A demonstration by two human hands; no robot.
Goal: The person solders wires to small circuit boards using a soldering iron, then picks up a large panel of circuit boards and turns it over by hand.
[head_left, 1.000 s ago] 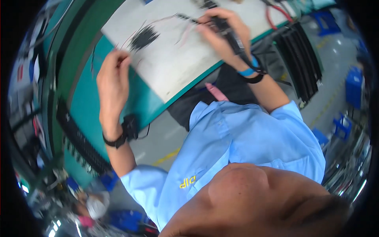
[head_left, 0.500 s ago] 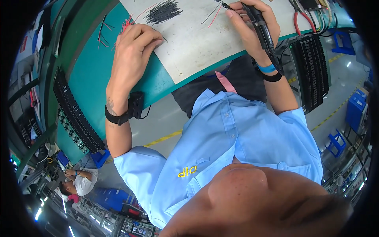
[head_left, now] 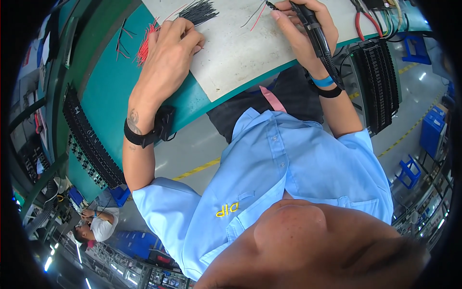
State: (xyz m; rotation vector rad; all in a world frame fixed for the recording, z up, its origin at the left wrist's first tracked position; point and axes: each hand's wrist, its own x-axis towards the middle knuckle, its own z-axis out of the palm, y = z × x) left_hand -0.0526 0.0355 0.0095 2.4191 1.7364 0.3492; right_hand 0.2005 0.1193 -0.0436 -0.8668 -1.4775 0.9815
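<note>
My left hand (head_left: 169,60) is over the left edge of the pale work sheet, its fingers bent and pinched together. A short thin wire end (head_left: 201,47) pokes out by its fingertips; the rest is hidden. Beside that hand lies a bundle of red wires (head_left: 146,47), and just beyond its knuckles a pile of black wires (head_left: 198,11). My right hand (head_left: 308,41) grips a black corded hand tool (head_left: 315,34) with a thick pen-like handle, its tip out of view. At the right fingertips sits a small black part (head_left: 272,6) with red and black leads.
The pale sheet (head_left: 236,62) covers part of a green bench mat (head_left: 108,86). Red-handled pliers (head_left: 358,26) lie at the right among cables. Loose wires (head_left: 123,41) lie on the far left mat. Black slotted racks (head_left: 378,89) stand at both sides. Another person (head_left: 102,224) sits behind, left.
My left hand has moved slightly away from me and to the right, uncovering more of the red bundle. My right hand keeps its grip on the tool, nearly still.
</note>
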